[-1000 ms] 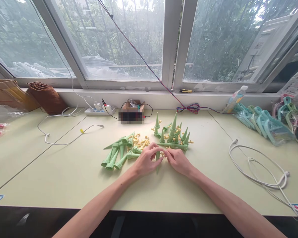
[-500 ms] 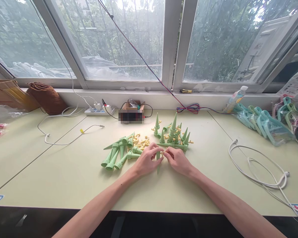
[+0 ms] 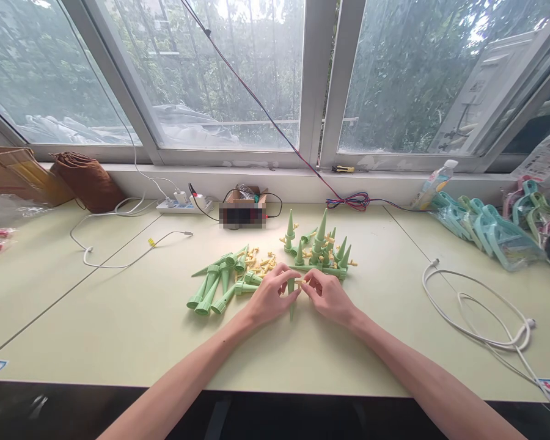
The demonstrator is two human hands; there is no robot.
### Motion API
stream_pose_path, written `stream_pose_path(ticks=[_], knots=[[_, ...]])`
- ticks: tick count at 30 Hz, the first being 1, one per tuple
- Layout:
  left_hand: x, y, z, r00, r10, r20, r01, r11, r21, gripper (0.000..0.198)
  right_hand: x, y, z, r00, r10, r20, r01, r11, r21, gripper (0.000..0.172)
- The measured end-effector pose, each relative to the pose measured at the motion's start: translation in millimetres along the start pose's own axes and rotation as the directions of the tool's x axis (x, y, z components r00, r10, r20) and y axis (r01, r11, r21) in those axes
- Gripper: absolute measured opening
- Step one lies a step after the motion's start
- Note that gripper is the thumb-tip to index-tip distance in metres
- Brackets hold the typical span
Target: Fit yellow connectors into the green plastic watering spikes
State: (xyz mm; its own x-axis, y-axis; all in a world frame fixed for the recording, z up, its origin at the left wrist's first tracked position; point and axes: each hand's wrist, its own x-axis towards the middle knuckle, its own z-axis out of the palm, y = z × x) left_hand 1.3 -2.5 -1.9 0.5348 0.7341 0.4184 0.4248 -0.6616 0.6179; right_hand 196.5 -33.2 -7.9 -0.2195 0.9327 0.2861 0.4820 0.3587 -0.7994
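Grasping a green spike (image 3: 291, 286) in the left hand (image 3: 272, 294), with thumb and fingers curled around the upper part, and pointing its narrow tip toward the near edge of the table (image 3: 238, 360)

Pinching a small yellow fitting (image 3: 299, 283) between thumb and fingertips of the right hand (image 3: 327, 297), right at the side of that spike; cannot tell whether seated in the spike or only touching

Holding both hands close together near the middle of the table, just in front of the other parts

To the left, can see a pile of loose green spikes (image 3: 223, 275), mostly lying down and overlapping, with several wide ends facing the near edge

Just behind the left hand, can see loose yellow fittings (image 3: 262, 264) scattered beside that pile

Beyond the right hand, can see a cluster of fitted green spikes (image 3: 319, 247), mostly standing point up, with yellow pieces jutting from their sides and a few lying flat among them

Farther back, can make out a power strip (image 3: 183, 208), a small open box (image 3: 245, 194) with a blurred front, and a tied cable bundle (image 3: 348, 200)

At far right, can see teal clips (image 3: 499, 229) in clear plastic near a bottle (image 3: 435, 184)
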Motion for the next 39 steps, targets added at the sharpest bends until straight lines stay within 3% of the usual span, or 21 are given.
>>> stream_pose_path(ticks=[15, 25, 39], knots=[[0.1, 5.5, -2.2, 0.999, 0.022, 0.028, -0.021, 1.000, -0.022, 0.023, 1.9, 2.5, 0.6, 0.999, -0.035, 0.025, 0.036, 0.997, -0.070, 0.038], [0.6, 5.2, -1.5, 1.000, 0.015, 0.003, -0.015, 1.000, -0.008, 0.022, -0.1, -1.2, -0.7, 1.000, -0.020, 0.010, 0.020, 1.000, -0.005, 0.020], [-0.3, 5.1, -2.3, 0.999, 0.003, 0.045, -0.002, 1.000, -0.020, 0.022, 1.6, 1.9, 0.4, 0.998, -0.045, 0.037, 0.048, 0.994, -0.094, 0.036]])
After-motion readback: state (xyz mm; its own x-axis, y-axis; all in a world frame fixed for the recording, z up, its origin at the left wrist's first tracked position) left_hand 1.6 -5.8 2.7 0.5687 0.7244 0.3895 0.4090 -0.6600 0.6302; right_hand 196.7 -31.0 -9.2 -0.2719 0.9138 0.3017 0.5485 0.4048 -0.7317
